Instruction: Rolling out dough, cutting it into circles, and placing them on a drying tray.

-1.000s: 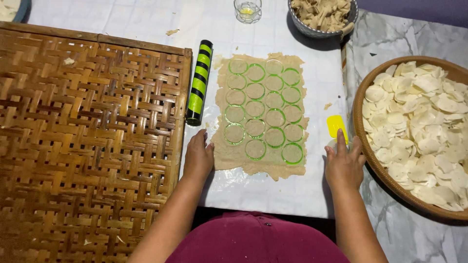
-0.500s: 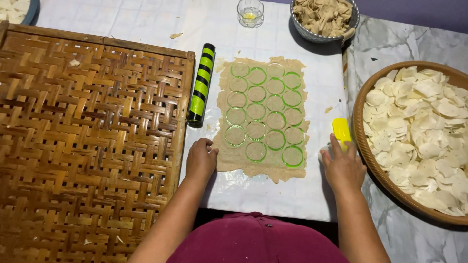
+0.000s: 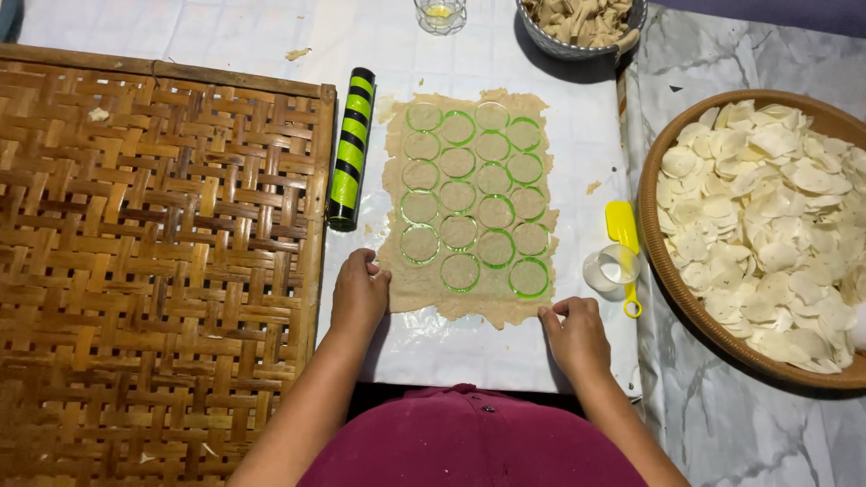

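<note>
Item: sheet of rolled dough [image 3: 469,302], tan, roughly rectangular, lying flat on a white plastic-covered work surface [image 3: 451,347] directly before the person. A green grid of ring cutters [image 3: 475,198] was pressed into it, leaving rows of round discs marked across most of the sheet; a plain border of dough remained along the near edge.

Left hand [image 3: 358,293]: curled, fingers bent under, touching the near left corner of the dough sheet. Whether it had pinched the edge could not be told.

Right hand [image 3: 575,334]: fingertips drawn together in a narrow pinch at the near right corner of the dough sheet, touching its edge.

Surroundings:
- Rolling pin [image 3: 351,149], black with bright green stripes, lay just left of the dough, pointing away from the person.
- Woven bamboo tray [image 3: 153,271], large and flat, occupied the left side, its edge beside the rolling pin.
- Yellow plastic scraper [image 3: 624,243] and a small white cup [image 3: 612,269] lay right of the dough, touching one another, near the right hand.
- Round brown basket [image 3: 672,271] at the right, on a marbled sheet, was heaped with pale cut dough discs [image 3: 767,216].
- Patterned bowl [image 3: 577,45] with dough scraps [image 3: 577,16] stood at the far edge, and a small glass [image 3: 440,13] stood left of it.
- Maroon garment [image 3: 469,442] showed at the bottom edge.
</note>
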